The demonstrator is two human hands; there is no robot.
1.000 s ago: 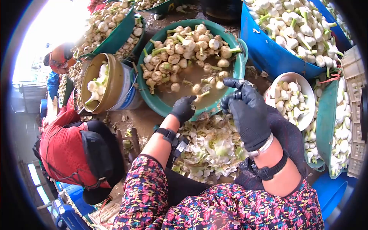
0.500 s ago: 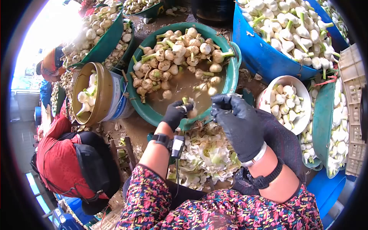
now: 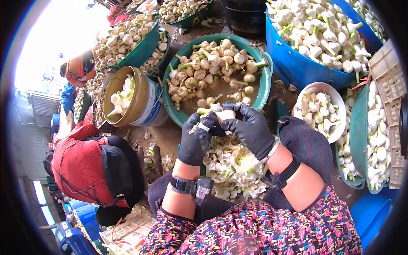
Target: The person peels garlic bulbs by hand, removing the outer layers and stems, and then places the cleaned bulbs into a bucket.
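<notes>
Between my two black-gloved hands is a garlic bulb (image 3: 225, 114) with a short green stem pointing left. My left hand (image 3: 199, 138) is closed around its stem side. My right hand (image 3: 250, 129) pinches the bulb's right side with thumb and fingers. Just beyond them, a green tub (image 3: 268, 83) holds brown-skinned garlic bulbs (image 3: 199, 74) in muddy water. Below my hands lies a heap of peeled garlic skins (image 3: 236, 165).
A yellowish bucket (image 3: 109, 91) with white bulbs stands left, near a person in red (image 3: 83, 165). A blue tub (image 3: 297, 59) of white garlic is upper right. A white bowl (image 3: 343, 111) of bulbs and a green basin (image 3: 359, 127) stand right.
My hands have come together, and my right hand now grips the garlic bulb too. My left hand has turned upright. The view has shifted, so the surroundings appear farther right.
</notes>
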